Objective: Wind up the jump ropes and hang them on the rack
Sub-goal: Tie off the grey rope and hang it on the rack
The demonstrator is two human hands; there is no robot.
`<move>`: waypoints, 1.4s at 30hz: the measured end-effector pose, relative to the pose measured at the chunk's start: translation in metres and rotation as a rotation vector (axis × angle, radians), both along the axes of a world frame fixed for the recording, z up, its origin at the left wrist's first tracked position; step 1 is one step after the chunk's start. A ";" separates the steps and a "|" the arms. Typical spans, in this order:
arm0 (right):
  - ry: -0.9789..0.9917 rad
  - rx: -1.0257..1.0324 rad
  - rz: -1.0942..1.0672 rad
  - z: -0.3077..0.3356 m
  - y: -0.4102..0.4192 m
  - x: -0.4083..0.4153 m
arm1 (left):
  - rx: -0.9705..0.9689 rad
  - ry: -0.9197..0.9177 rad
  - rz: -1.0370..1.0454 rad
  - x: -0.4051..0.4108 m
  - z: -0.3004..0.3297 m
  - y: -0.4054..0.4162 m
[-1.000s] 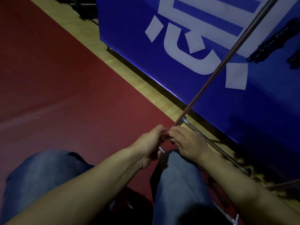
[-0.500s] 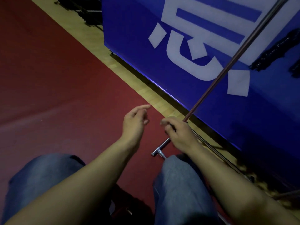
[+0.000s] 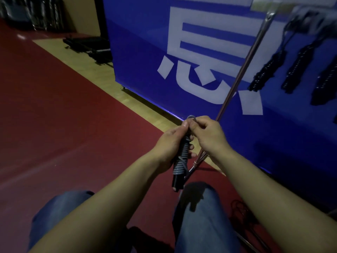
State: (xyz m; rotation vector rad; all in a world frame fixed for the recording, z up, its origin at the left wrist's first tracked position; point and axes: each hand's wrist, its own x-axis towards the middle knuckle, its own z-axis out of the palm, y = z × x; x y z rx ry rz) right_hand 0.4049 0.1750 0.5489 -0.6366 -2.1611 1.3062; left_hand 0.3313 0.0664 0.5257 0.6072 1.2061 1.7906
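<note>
The jump rope (image 3: 180, 159) is now a wound bundle held just in front of the rack (image 3: 242, 70)'s slanted pole, where half a second ago both hands were empty. The left hand (image 3: 169, 143) grips its handles; the right hand (image 3: 207, 132) pinches a small loop at the top. Winding looks done, so hanging beside the hung ropes (image 3: 264, 72) up the rack should follow.

Rack top (image 3: 308, 10) blurred; hung ropes (image 3: 322, 84) cut off right.
</note>
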 end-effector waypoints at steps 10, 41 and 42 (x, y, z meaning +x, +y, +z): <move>0.154 -0.144 -0.087 0.070 0.007 0.050 | -0.051 0.472 -0.054 0.041 0.059 0.014; 0.582 -0.846 -0.383 0.048 -0.037 0.099 | 0.300 -0.201 0.514 0.080 0.087 0.065; 0.589 -0.840 -0.408 0.047 -0.037 0.097 | 0.310 -0.208 0.529 0.080 0.085 0.066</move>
